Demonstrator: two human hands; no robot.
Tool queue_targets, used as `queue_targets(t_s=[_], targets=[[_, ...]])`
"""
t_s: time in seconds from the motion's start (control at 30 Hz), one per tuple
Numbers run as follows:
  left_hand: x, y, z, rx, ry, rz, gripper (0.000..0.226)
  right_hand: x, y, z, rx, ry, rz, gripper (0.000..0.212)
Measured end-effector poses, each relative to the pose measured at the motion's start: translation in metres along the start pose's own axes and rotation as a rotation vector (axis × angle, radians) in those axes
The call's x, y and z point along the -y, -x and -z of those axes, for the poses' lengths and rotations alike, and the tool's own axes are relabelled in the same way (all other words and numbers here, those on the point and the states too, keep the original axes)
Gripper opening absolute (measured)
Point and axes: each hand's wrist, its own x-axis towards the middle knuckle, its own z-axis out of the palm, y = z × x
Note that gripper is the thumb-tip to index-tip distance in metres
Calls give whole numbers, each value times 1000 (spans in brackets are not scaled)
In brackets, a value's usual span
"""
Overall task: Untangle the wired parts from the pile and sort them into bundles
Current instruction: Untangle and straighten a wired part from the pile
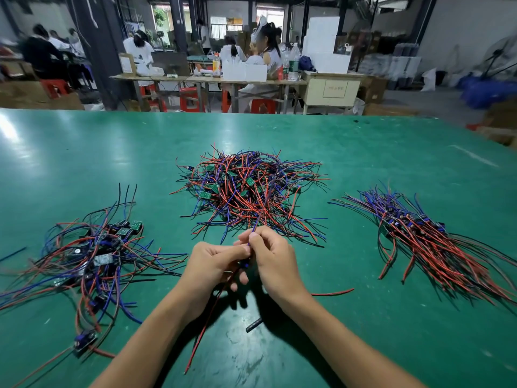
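A tangled pile [249,189] of red, blue and black wires with small green circuit boards lies at the table's centre. Just in front of it my left hand [215,264] and my right hand [274,259] meet, both pinching one wired part [260,217]. Its blue and black wires run up over the pile, and its red wire hangs down toward me between my forearms. A loose heap of wired parts [95,253] spreads out on the left. On the right lies an aligned bundle [425,236], wires running the same way.
The green table [363,152] extends far back and to both sides. A stray red wire [333,292] lies beside my right wrist and a short black piece [254,324] under my arms. People sit at benches with boxes and red stools beyond the table.
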Motion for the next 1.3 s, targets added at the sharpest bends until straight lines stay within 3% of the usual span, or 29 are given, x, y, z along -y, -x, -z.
queue_targets(t_s=[0.27,0.43,0.57,0.67,0.77,0.87,1.13,1.3], targets=[[-2,7,-2,195,-180,-25,16,17,-17,29,-268,-112,-164,27],[-2,7,-4,228,-221,-40,16,23,-19,39,-305,-408,-349,23],[-1,8,-2,215,-157,-34,15,22,-21,47,-134,-542,-380,26],[-2,4,1,139,-48,-37,15,22,-19,47,86,-224,-212,41],[-2,0,4,110,22,-35,20,15,-12,33,162,50,-12,28],[0,1,6,172,40,-43,26,9,-10,29,86,131,89,26],[0,-1,7,130,-6,-74,21,20,-16,39,-141,-122,-89,30],[2,-2,6,100,-53,-63,17,33,-24,49,-366,-411,-135,28]])
